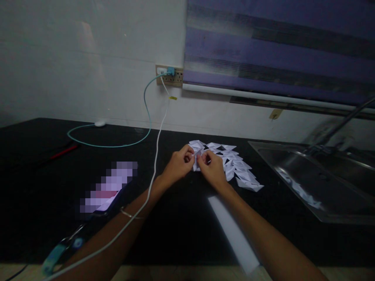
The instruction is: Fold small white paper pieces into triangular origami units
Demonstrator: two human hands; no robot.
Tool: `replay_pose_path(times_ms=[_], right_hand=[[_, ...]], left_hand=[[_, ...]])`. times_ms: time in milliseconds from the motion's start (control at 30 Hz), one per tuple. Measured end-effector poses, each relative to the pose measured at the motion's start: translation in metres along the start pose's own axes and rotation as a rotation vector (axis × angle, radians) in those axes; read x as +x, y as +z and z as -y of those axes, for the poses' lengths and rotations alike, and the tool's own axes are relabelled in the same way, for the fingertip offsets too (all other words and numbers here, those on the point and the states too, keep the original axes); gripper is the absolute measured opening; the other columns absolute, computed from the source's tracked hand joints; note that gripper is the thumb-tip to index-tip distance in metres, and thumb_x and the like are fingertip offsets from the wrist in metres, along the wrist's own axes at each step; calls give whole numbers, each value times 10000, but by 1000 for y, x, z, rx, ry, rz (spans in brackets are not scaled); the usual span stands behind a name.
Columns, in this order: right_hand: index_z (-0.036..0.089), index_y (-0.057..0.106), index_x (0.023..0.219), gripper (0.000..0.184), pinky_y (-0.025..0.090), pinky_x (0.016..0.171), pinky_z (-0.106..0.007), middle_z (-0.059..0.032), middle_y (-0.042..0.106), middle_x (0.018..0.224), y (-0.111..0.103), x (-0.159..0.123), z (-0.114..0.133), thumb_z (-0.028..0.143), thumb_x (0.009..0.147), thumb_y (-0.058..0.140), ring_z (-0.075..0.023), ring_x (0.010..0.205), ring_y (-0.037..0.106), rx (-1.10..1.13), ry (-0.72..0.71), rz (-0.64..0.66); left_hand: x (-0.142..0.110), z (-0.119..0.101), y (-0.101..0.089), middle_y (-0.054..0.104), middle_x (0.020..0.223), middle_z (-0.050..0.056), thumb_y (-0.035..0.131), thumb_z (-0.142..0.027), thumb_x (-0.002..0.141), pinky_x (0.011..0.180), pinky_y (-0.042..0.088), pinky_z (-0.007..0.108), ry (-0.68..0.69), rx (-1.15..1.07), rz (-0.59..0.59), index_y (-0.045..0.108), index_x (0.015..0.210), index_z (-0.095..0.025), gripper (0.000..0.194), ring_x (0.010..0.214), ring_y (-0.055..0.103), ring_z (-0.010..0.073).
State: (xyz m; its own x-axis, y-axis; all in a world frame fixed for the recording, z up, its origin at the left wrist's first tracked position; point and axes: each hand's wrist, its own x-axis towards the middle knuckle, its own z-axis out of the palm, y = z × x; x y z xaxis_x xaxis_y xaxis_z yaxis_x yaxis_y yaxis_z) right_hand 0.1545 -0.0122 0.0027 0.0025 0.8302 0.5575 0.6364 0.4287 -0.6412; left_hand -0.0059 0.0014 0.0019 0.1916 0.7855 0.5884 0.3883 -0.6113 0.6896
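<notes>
"Lying nearest the person, by the front edge of the black desk point(175, 234), is that a strap?"

"Yes, a teal strap point(54, 258), close to the left forearm. On the other side, a plain white paper strip point(233, 234) lies slantwise, just beside the right forearm."

"And past the strap?"

"A smartphone point(109, 203), screen lit, its display blurred out. A thin bracelet point(130, 214) circles the left wrist, and a white cable point(154, 171) crosses in front of that arm."

"What are the hands doing?"

"Left hand point(181, 163) and right hand point(213, 168) are close together, each pinching the same folded white paper piece point(196, 166) between thumb and fingers, over the middle of the desk."

"Are there others like it?"

"A cluster of folded paper pieces point(240, 166), pointed ones, spread just beyond and to the right of the hands, some overlapping. Right of them sits a steel sink point(295, 185) with a faucet point(336, 125)."

"And further back?"

"A teal cable point(145, 101) loops on the desk to a white puck point(100, 123), its other end plugged into the wall socket strip point(177, 78). Beside that hangs a purple striped blind point(263, 48)."
</notes>
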Motion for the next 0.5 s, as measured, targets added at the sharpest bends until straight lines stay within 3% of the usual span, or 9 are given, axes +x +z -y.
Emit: replay_pose_path(times_ms=[67, 200, 333, 500], right_hand=[[217, 492, 674, 254, 339, 599, -280, 30, 513, 604, 0, -2, 3, 348, 883, 554, -137, 588, 496, -29, 44, 47], [211, 536, 681, 223, 318, 602, -279, 13, 578, 621, -1, -5, 10, 337, 861, 567, -146, 604, 531, -117, 94, 10], [207, 562, 658, 318, 291, 586, -281, 0, 599, 612, -4, -7, 17, 423, 891, 547, -151, 601, 536, -144, 130, 29], [203, 568, 655, 312, 299, 591, -274, 0, 596, 609, -6, -5, 18, 412, 886, 553, -145, 599, 532, -137, 116, 53]], left_hand=[[-1, 0, 0, 644, 672, -40, 606, -205, 867, 584, 452, 197, 12, 71, -3, 569, 947, -199, 88, 591, 616, 100], [-3, 1, 0, 685, 734, -9, 575, -209, 889, 588, 462, 223, 49, 199, 18, 568, 1023, -205, 134, 627, 661, 133], [-5, 3, 1, 721, 829, 47, 535, -247, 927, 631, 500, 261, 103, 340, 21, 566, 1040, -202, 126, 707, 709, 180], [-6, 2, -1, 729, 872, 62, 498, -268, 954, 637, 515, 275, 146, 363, 61, 555, 1076, -205, 149, 746, 727, 204]])
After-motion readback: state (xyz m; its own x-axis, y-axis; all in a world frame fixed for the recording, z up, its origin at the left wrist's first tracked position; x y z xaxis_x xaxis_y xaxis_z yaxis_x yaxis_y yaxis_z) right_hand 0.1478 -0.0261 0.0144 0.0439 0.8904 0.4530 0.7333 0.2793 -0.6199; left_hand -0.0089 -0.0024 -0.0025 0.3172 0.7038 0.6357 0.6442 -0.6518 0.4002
